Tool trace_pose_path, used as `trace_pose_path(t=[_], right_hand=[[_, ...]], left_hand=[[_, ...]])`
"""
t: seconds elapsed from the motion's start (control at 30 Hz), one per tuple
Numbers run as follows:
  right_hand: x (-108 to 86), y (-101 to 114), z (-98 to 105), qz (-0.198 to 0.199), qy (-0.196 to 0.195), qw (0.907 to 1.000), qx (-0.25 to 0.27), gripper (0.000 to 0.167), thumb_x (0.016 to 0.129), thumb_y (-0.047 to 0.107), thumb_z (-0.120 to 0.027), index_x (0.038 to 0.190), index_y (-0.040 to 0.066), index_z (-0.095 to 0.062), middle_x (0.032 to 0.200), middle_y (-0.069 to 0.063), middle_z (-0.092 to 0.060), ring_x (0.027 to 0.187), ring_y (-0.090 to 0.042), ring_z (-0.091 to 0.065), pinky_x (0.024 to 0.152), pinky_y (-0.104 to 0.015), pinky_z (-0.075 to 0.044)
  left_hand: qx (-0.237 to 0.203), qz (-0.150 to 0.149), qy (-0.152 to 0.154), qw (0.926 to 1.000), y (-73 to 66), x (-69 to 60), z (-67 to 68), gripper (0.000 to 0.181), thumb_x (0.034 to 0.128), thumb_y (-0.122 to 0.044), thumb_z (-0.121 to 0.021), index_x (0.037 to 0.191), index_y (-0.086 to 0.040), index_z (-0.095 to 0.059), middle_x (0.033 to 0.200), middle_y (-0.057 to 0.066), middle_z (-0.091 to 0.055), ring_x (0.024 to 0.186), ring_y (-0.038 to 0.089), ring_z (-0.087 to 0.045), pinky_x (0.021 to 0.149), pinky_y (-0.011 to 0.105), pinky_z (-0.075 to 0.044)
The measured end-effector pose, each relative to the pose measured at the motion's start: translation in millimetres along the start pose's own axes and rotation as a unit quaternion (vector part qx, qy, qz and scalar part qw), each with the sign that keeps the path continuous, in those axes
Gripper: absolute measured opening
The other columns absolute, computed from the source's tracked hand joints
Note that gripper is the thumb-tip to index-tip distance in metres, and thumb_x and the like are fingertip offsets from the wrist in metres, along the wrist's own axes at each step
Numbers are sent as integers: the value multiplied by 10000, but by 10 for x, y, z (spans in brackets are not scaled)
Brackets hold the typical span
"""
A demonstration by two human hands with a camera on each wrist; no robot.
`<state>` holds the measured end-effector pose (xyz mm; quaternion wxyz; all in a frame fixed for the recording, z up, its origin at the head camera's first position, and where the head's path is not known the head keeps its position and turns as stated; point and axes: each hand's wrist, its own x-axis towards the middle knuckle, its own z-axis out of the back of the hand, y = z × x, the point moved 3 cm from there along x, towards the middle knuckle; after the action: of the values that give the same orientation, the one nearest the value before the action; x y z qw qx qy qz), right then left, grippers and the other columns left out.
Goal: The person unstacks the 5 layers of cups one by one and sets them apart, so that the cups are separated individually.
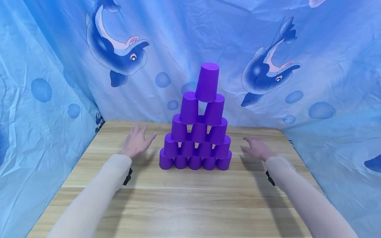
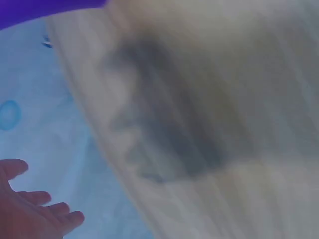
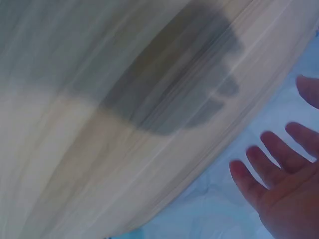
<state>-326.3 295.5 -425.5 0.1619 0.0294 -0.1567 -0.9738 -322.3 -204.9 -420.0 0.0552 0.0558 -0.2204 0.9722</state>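
Observation:
A pyramid of upside-down purple cups (image 1: 199, 129) stands on the wooden table in the head view, built in several rows that narrow upward. One cup (image 1: 207, 82) forms the top, bridging the pair below it. To the left of the stack, apart from it, is my left hand (image 1: 137, 142), fingers spread and holding nothing. My right hand (image 1: 257, 148) hovers over the table on the other side, also apart from the cups. The left wrist view shows loosely extended fingers (image 2: 37, 196) and a purple edge (image 2: 45, 10) at top left. Separated, slightly bent fingers (image 3: 269, 169) appear in the right wrist view.
The wooden table (image 1: 178, 205) carries the shadows of both arms. Behind it and at both sides hangs a blue curtain (image 1: 208, 36) printed with dolphins and bubbles. The table's back edge lies close to the curtain.

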Motion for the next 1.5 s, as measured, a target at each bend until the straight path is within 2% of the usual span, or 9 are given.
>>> trace_pose_path(t=[0.17, 0.33, 0.43, 0.53, 0.67, 0.9, 1.0, 1.27, 1.5], right_hand=[[-26, 153, -131, 428, 86, 9973, 586, 546, 883, 109, -635, 1341, -106, -430, 1263, -322, -508, 1117, -470, -512, 937, -577, -420], [-71, 242, -287, 379, 323, 9880, 1463, 694, 755, 9, -730, 1360, -87, -405, 1270, -309, -505, 1111, -450, -526, 929, -555, -441], [-105, 277, -375, 378, 454, 9714, 2299, 796, 694, 2, -797, 1365, -104, -382, 1282, -315, -492, 1137, -464, -505, 961, -557, -414], [-151, 334, -422, 425, 570, 9449, 3196, 837, 677, 10, -832, 1368, -113, -377, 1301, -302, -484, 1174, -464, -477, 1003, -559, -370], [-178, 360, -502, 433, 634, 9245, 3733, 789, 684, 21, -839, 1348, -90, -428, 1290, -249, -521, 1178, -435, -484, 1011, -556, -362], [-152, 391, -601, 346, 614, 9236, 3768, 689, 702, 62, -842, 1294, -50, -508, 1199, -177, -603, 1118, -373, -554, 972, -511, -424], [-153, 411, -610, 317, 576, 9198, 3869, 682, 699, 48, -840, 1288, -48, -511, 1182, -177, -611, 1102, -371, -565, 966, -506, -431], [-158, 401, -619, 251, 423, 9201, 3885, 620, 711, 43, -832, 1252, -47, -541, 1129, -162, -636, 1049, -356, -594, 934, -497, -456], [-169, 410, -678, 438, 449, 9086, 4128, 594, 728, 20, -820, 1249, -55, -546, 1118, -152, -646, 1038, -331, -609, 933, -492, -461]], left_hand=[[-451, -301, -257, 9982, -181, 50, 169, 718, 959, -470, -494, 1459, 13, -313, 1481, 296, -239, 1334, 486, -223, 1058, 632, -206], [-1058, -657, -712, 9897, -409, 129, 400, 575, 946, -337, -575, 1372, 29, -454, 1368, 248, -457, 1245, 424, -411, 1030, 550, -329], [-1512, -680, -983, 9813, -572, 149, 551, 523, 944, -346, -583, 1334, -4, -516, 1311, 224, -521, 1163, 402, -499, 964, 519, -410], [-1869, -679, -1091, 9739, -761, 137, 695, 515, 938, -399, -581, 1323, -57, -542, 1288, 170, -551, 1128, 364, -534, 923, 487, -444], [-2050, -875, -1208, 9673, -1016, 112, 848, 500, 937, -421, -576, 1315, -94, -556, 1274, 110, -566, 1119, 296, -544, 930, 433, -447], [-2333, -1413, -1987, 9413, -1344, 109, 1137, 379, 920, -283, -637, 1222, -55, -624, 1163, 95, -633, 1020, 235, -591, 900, 366, -475], [-2364, -1470, -2128, 9366, -1436, 92, 1233, 372, 923, -313, -628, 1215, -82, -634, 1142, 55, -639, 1005, 186, -591, 893, 336, -479], [-2519, -1691, -2052, 9305, -1724, 59, 1421, 417, 939, -399, -583, 1254, -127, -615, 1148, -17, -634, 1018, 91, -581, 899, 235, -447], [-2872, -1700, -1717, 9269, -1979, 41, 1550, 523, 923, -535, -527, 1305, -185, -589, 1173, -66, -628, 1040, 47, -576, 927, 234, -432]])
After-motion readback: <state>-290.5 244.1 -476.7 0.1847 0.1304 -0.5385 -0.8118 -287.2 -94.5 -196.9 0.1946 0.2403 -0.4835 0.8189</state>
